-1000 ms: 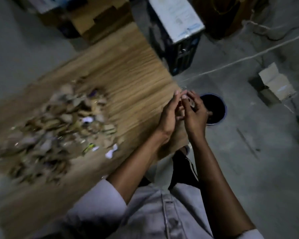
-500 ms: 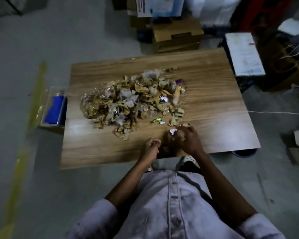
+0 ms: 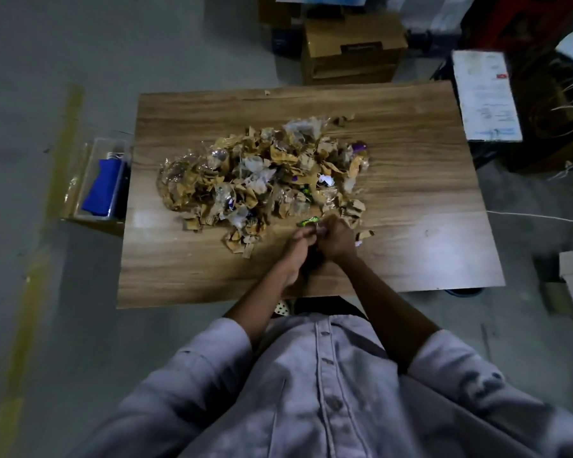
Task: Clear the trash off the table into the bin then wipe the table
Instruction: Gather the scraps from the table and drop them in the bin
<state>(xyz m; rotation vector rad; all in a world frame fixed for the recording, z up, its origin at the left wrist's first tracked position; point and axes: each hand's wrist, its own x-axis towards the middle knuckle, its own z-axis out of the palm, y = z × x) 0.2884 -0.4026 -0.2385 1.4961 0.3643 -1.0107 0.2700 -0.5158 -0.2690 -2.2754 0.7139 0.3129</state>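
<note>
**Trash pickup in hand; wipe not yet reached**

Both hands are placed at the near edge of the trash pile [image 3: 252, 180] on the wooden surface [image 3: 411, 193], just below a green wrapper [image 3: 308, 221]. The left hand [image 3: 298, 249] and right hand [image 3: 336, 241] are held touching, fingers of both curled. That spot is motion-blurred, so whether scraps are actually gripped cannot be told.

Trash location: one broad heap of brown paper scraps and clear plastic wrappers, centred on the surface. A few loose bits are strewn at the far edge and beside the right hand. Nearly all of it is judged uncleared.

Of the bin [image 3: 463, 291], only a sliver of blue rim is seen, poking out under the near right edge of the surface. It sits at floor level, well apart from the pile.

A clear tub [image 3: 103, 183] holding something blue is seen on the floor just beside the left edge of the surface.

Step judged: a handful is being gathered.

Next move calls for:
- A firm two-hand scoop, since light scraps are expected to spill from a loose grip.
- A carry right and down past the surface edge.
- Release only once the load is above the bin opening.

Many repeats are needed before wiping.
</note>
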